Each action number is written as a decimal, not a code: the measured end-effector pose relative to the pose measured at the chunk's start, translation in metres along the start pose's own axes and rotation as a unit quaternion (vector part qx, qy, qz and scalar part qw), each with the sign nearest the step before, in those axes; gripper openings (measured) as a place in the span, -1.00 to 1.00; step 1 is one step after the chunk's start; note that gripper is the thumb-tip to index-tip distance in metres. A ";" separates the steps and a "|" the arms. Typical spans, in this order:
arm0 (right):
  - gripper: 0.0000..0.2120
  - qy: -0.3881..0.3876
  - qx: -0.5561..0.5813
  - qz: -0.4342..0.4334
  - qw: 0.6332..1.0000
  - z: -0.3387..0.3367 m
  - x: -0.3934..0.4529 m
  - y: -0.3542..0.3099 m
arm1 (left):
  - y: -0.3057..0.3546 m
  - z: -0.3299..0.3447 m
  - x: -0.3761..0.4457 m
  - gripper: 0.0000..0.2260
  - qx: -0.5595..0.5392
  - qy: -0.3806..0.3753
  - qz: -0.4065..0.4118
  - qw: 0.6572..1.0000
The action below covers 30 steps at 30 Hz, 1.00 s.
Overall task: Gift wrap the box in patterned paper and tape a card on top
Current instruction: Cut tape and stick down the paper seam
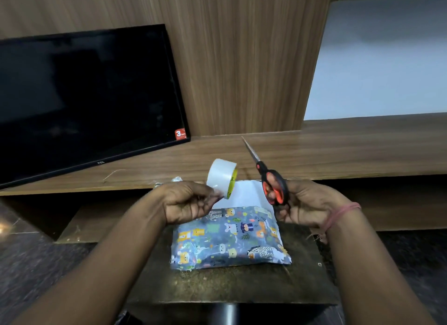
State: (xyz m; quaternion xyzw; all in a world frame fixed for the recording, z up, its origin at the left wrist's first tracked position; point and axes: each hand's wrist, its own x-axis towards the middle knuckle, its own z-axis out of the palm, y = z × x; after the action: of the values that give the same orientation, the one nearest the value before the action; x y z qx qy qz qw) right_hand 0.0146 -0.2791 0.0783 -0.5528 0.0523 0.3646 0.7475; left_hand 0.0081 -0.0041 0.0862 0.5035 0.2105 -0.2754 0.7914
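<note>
Clear tape roll point(222, 177) pinched in your left hand point(186, 202), scissors point(271, 179) gripped in your right hand point(307, 203), above the wrapped box point(229, 237) on the surface point(229, 286). Next: cut 1 strip for the card point(246, 194).

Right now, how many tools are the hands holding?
2. The left hand pinches a clear tape roll; the right hand grips orange-handled scissors, both above the wrapped box.
</note>
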 end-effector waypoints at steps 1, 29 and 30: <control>-0.58 -0.042 0.010 0.011 0.999 -0.002 -0.002 0.000 | 0.008 -0.002 -0.002 -0.85 0.010 -0.012 -0.006 1.000; -0.17 -0.269 -0.116 0.050 0.955 -0.015 -0.005 0.019 | 0.030 -0.040 -0.013 -0.23 -0.054 -0.109 0.000 0.993; -0.18 -0.272 -0.115 0.047 0.954 -0.016 -0.005 0.019 | 0.030 -0.040 -0.016 -0.26 -0.043 -0.115 0.000 0.992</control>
State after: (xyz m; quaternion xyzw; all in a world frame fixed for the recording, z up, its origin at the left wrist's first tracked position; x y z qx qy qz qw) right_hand 0.0045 -0.2928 0.0597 -0.5117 -0.1687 0.5393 0.6471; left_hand 0.0129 0.0462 0.0998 0.4339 0.1303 -0.3223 0.8312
